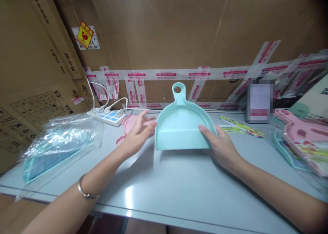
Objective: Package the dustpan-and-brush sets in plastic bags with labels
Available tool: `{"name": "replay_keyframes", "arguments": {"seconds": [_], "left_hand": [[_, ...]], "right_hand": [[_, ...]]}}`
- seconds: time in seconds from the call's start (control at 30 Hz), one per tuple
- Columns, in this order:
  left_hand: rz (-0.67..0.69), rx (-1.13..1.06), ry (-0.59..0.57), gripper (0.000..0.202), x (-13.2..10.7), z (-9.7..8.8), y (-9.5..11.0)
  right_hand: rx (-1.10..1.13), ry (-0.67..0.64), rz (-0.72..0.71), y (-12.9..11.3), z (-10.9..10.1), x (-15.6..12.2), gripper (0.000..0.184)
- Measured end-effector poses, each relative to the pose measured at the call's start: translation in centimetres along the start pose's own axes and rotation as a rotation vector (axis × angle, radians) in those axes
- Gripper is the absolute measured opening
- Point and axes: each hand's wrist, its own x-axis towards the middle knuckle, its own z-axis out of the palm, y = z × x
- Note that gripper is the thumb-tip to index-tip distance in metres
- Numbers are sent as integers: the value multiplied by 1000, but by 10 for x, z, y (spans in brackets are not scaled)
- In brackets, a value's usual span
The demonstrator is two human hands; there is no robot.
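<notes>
A mint-green dustpan [183, 121] is held up above the grey table, its holed handle pointing up and away from me. My right hand [221, 143] grips its right edge, thumb on the front face. At the dustpan's left edge is my left hand [140, 128], fingers spread, thumb close to the rim; whether it touches I cannot tell. Behind my left hand lies a pink dustpan [125, 124], partly hidden by the hand. Colourful label cards [241, 126] lie on the table beyond my right hand.
Clear plastic bags [69, 135] cover a teal dustpan [58, 159] at left. A white power strip [110, 116] with plugged cords stands at the back. Wrapped pink dustpans [304, 138] lie at right, near an upright phone [260, 102]. Taped cardboard [159, 32] walls the far side.
</notes>
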Motion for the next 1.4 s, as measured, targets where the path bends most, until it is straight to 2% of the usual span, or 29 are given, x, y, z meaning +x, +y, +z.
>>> {"name": "replay_keyframes", "arguments": {"seconds": [0.07,0.17,0.2,0.27,0.37,0.43,0.5,0.63,0.73,0.8,0.87,0.97,1.03,1.1,1.17,1.23,1.3,1.4], "left_hand": [[-142,-83,-129,51,-2,9,-2],[-175,-68,-84,38,-2,14,-5],[-183,-68,-61,36,-1,13,-6],[-192,-79,-55,35,0,11,-6],[-201,-83,-121,35,0,11,-6],[-222,-73,-171,34,-1,12,-6],[-243,-59,-202,34,-2,14,-6],[-227,-61,-209,32,-2,15,-7],[-197,-64,-208,32,-1,14,-7],[-188,-52,-210,35,-1,14,-7],[-190,-41,-199,38,-1,14,-8],[-222,-30,-164,44,-2,17,-12],[-250,-18,-154,47,-1,19,-14],[-278,12,-127,51,-1,21,-14],[-311,43,-87,57,-1,21,-14],[-336,47,-73,63,0,20,-14],[-337,18,-90,66,0,20,-15],[-284,-45,-141,62,0,23,-16]], "right_hand": [[-87,-106,-46,0,0,-2,45],[-220,-324,-127,-4,-4,1,45],[-249,-332,-176,-3,-6,5,46],[-357,-245,-302,2,-12,18,47],[-698,-148,-522,19,-19,43,38],[-892,-182,-617,30,-21,55,36],[-994,-224,-658,37,-22,61,35],[-1110,-219,-757,33,-22,56,25],[-1086,-77,-836,22,-27,53,21],[-1013,103,-853,12,-36,55,20],[-895,336,-814,-1,-50,60,20],[-534,660,-693,-21,-69,65,17],[-215,732,-586,-31,-72,61,20],[-66,610,-456,-37,-63,48,24],[-141,379,-364,-39,-44,28,26],[-340,162,-401,-37,-21,7,25],[-481,18,-443,-33,-2,-8,25],[-587,-43,-469,-23,15,-13,25]]}}
